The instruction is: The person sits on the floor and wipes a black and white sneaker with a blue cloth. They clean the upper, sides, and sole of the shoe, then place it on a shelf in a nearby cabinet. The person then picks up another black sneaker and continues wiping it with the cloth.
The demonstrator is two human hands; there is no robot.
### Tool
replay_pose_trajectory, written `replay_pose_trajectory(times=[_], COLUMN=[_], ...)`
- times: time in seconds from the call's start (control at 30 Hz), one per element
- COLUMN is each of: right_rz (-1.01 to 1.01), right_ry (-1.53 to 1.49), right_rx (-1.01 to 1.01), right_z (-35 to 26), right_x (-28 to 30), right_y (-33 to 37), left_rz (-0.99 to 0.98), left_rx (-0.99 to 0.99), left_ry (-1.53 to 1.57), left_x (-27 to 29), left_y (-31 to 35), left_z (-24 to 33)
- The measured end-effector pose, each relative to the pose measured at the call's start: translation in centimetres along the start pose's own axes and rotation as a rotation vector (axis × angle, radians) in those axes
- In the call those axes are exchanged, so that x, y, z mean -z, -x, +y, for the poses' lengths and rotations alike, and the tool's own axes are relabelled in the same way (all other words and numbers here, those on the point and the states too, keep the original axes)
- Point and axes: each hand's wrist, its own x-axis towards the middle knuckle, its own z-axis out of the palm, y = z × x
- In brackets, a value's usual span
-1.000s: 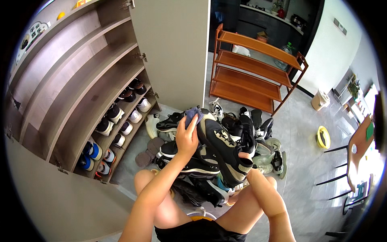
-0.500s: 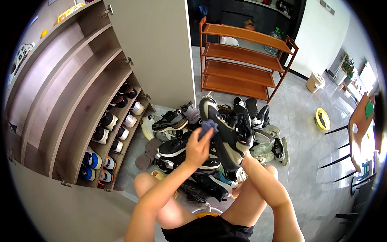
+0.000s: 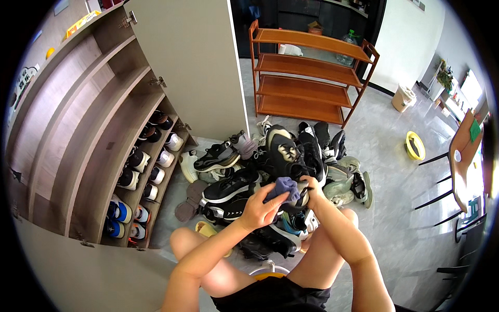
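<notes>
— From over here, the person sits on the floor by the heap of dark trainers, knees up. The left hand is closed round a small crumpled purple-grey cloth, pinched between thumb and fingers and pressed onto the black low-top sneaker with a pale sole that sits on top of the heap, just in front of the knees.

— And the right hand?

— Curled over the near end of that same shoe, fingers wrapped on it; I'd say it is steadying it, though the fingertips are hidden behind the cloth.

— So how would you do the wiping well?

— As I judge it, keep the right hand firm so the shoe cannot roll off the loose pile under it, and let the left hand work in short strokes along the sole edge, turning the cloth to a fresh fold as it goes. Bunched that tight, it covers little surface.

— Anything in the way?

— The pile is crowded; neighbouring shoes touch this one on both sides. Lifting it slightly clear would help. The open grey wooden shoe cabinet stands to the left with pairs on its lower shelves, and the orange-brown wooden rack stands beyond the heap.
</notes>
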Motion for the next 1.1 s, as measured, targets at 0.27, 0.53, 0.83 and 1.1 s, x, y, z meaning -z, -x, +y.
replay_pose_trajectory(times=[0.27, 0.53, 0.83, 1.1], right_rz=[-0.074, -0.029, 0.16, 0.06], right_ry=[0.414, 0.812, 1.157, 1.504], right_rx=[0.237, 0.501, 0.633, 0.7], right_z=[0.7, 0.8, 0.7, 1.9], right_x=[-3.4, -3.9, -2.8, -4.3], right_y=[4.7, 5.5, 4.3, 5.4], left_rz=[0.025, 0.008, -0.009, -0.118], left_rx=[0.182, 0.435, 0.369, 0.369], left_ry=[-0.279, -0.437, -0.126, -0.469], left_x=[1.7, 2.0, 2.8, 1.6], left_y=[-1.5, 0.3, -1.1, -0.2], left_z=[-3.6, -6.3, -3.6, -5.7])
